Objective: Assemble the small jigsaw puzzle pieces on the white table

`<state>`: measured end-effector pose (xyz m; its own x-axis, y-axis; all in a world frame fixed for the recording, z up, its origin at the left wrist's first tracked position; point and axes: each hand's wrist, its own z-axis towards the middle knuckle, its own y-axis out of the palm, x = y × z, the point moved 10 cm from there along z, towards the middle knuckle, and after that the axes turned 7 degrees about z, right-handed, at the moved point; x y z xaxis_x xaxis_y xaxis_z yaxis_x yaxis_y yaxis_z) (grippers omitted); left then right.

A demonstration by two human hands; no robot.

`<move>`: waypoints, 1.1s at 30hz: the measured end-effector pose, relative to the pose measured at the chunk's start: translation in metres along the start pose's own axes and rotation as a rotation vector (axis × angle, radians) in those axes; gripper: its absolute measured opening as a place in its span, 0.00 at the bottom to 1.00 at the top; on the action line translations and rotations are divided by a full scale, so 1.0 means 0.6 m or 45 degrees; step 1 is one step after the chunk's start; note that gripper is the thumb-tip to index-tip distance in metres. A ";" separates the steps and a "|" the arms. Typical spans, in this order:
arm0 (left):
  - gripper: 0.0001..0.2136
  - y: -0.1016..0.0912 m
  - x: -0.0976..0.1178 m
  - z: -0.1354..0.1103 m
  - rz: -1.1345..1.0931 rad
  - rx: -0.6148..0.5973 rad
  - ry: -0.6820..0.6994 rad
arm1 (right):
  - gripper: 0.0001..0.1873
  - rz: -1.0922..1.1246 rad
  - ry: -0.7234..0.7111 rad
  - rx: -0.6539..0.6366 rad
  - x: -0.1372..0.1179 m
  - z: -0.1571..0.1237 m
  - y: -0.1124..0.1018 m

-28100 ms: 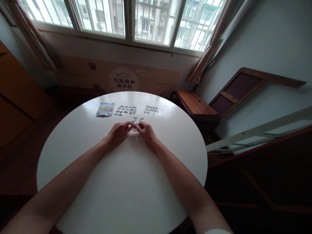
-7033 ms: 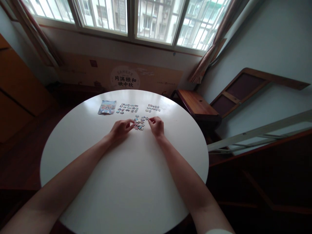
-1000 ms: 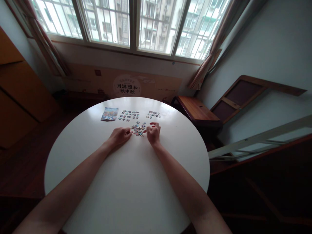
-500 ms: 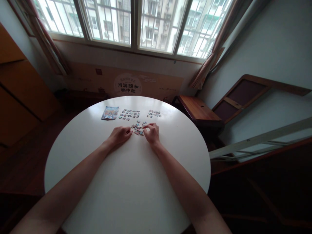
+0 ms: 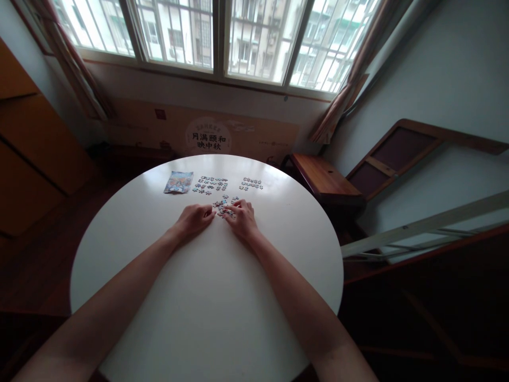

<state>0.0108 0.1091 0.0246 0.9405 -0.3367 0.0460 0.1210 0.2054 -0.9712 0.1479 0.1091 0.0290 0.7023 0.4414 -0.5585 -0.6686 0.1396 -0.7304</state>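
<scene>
A small heap of jigsaw puzzle pieces [image 5: 219, 204] lies on the white round table [image 5: 191, 297]. At the heap's left edge rests my left hand [image 5: 195, 218], its fingers curled closed; whatever they may hold is hidden. My right hand [image 5: 243, 217] reaches over the heap from the right with its fingers apart, touching pieces and covering part of the pile. Beyond the heap, more puzzle pieces [image 5: 213, 184] sit in rows, and a smaller group of pieces [image 5: 252, 184] is laid out in rows to the right.
A printed picture sheet or packet [image 5: 178, 182] lies left of the rows. Past the table's far right edge stands a wooden bench or stool [image 5: 328, 178]. Barred windows [image 5: 178, 37] and a wall banner [image 5: 254, 132] are behind the table.
My right hand has shifted left over the heap, and its fingers have spread from a pinch. My left hand stays in place beside the pieces.
</scene>
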 end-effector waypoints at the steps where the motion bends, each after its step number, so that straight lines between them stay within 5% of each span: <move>1: 0.19 0.000 0.001 0.000 0.007 -0.002 0.000 | 0.12 0.002 -0.005 -0.001 0.000 0.000 0.000; 33: 0.17 -0.004 0.000 -0.001 -0.034 -0.025 -0.044 | 0.07 0.047 0.168 0.078 0.028 0.003 -0.005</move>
<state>0.0103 0.1079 0.0269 0.9474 -0.3099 0.0793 0.1400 0.1790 -0.9738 0.1613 0.1179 0.0222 0.7005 0.3277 -0.6339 -0.7051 0.1808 -0.6857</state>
